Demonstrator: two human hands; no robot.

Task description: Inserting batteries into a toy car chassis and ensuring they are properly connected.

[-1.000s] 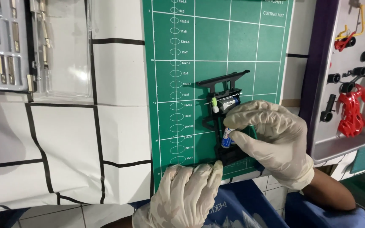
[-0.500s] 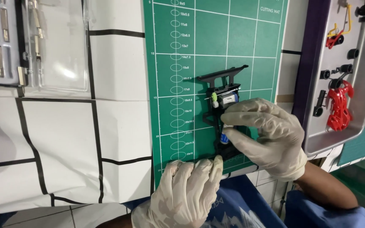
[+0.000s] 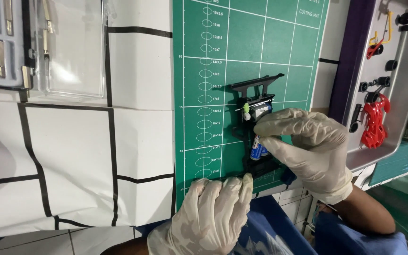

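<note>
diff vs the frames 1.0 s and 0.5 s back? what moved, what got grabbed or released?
Little changed. The right hand has closed further over the black toy-car chassis, now covering more of the blue batteries; nothing visibly grabbed or released. The left hand stays at the near edge of the green cutting mat, fingertips by the chassis. The tray with the red part is unmoved.

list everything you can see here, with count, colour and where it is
chassis: 1, black, on the mat, centre
batteries: 2 seen, blue, in the chassis
mat: 1, green with white grid, centre
tool case: 1, clear and grey, top left, holds metal blades
tray: 1, grey, right side
red part: 1, red, in the tray
table: 1, white with black lines
left hand: 1, white glove, at the mat's near edge
right hand: 1, white glove, on the chassis
</note>
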